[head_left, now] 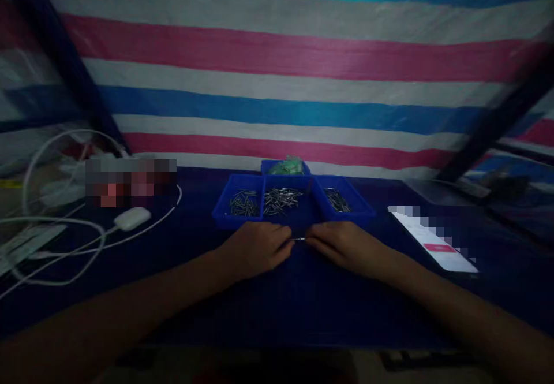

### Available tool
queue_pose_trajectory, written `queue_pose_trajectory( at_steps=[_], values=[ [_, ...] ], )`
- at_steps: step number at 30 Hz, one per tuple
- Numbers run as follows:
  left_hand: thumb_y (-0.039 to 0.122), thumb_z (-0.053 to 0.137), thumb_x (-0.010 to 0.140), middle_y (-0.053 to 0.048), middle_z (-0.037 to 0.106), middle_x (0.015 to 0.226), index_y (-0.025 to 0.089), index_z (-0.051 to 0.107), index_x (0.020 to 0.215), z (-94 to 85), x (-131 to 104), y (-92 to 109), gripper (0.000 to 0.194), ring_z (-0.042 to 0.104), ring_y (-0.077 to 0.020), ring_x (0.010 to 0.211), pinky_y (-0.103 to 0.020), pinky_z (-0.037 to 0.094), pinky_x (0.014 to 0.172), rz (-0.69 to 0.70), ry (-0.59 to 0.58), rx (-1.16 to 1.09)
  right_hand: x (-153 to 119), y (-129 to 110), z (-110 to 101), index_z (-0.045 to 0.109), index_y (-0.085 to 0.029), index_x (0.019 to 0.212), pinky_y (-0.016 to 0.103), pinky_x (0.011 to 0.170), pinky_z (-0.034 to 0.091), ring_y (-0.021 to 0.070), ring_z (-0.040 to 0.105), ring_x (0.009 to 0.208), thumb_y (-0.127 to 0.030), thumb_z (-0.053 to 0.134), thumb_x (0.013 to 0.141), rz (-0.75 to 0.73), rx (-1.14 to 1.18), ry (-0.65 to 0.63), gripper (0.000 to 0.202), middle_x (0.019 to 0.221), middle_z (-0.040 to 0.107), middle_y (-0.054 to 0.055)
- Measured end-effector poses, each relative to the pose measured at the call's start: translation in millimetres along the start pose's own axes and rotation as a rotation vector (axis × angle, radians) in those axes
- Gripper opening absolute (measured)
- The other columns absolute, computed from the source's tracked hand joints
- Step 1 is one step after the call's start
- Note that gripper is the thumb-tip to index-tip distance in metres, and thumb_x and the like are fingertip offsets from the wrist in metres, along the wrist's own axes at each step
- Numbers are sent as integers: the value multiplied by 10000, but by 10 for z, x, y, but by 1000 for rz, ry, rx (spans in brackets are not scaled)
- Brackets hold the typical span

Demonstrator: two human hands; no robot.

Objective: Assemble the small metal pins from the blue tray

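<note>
Between my two hands, in the middle of the head view, lies a thin, shiny metal pin (299,239), level above the dark blue table. My left hand (259,248) is closed, its thumb and fingers pinching the pin's left end. At the other end, my right hand (346,242) pinches it the same way. The fingers hide both ends. Just beyond my hands, a left blue tray (220,213) and a right blue tray (363,211) hold thin metal pieces. A pile of similar pieces (281,199) lies between these trays.
A blue tray (265,166) with a green bag (289,166) stands behind the others. White cables (82,251) and a white plug-like block (132,219) lie at left. At right rests a phone with a lit screen (437,248). A striped sheet (277,55) closes the back.
</note>
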State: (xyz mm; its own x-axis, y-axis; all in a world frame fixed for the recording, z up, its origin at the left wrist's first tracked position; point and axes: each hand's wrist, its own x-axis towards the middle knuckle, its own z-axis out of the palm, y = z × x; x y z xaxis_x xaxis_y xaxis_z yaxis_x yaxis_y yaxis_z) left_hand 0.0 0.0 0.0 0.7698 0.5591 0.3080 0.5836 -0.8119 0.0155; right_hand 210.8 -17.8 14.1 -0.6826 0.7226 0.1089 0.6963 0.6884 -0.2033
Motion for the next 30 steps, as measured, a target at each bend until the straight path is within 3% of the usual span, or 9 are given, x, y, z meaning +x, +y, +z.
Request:
queue_pose_trajectory(
  at_steps=[5,19,30],
  values=[
    [219,364,852,-4,587,696,154,515,833,17,5,-31,165,571,-113,641,-220,418,593,6,30,-51,-19,30,-41,557,-162,923,250,619,372,125,549,673,-280,336,896,41,-11,55,252,759,602,37],
    [214,378,847,12,574,719,168,495,823,-9,0,-32,128,560,-105,645,-214,405,565,8,25,3,-26,33,-54,542,-171,864,243,579,356,115,527,639,-215,420,835,66,-12,38,133,725,580,19],
    [239,325,870,-2,583,653,156,489,810,-35,-2,-1,194,567,-114,588,-222,404,539,-16,27,66,-25,-3,-59,534,-154,864,238,584,347,109,527,622,-260,310,901,56,-34,24,251,706,576,25]
  ],
)
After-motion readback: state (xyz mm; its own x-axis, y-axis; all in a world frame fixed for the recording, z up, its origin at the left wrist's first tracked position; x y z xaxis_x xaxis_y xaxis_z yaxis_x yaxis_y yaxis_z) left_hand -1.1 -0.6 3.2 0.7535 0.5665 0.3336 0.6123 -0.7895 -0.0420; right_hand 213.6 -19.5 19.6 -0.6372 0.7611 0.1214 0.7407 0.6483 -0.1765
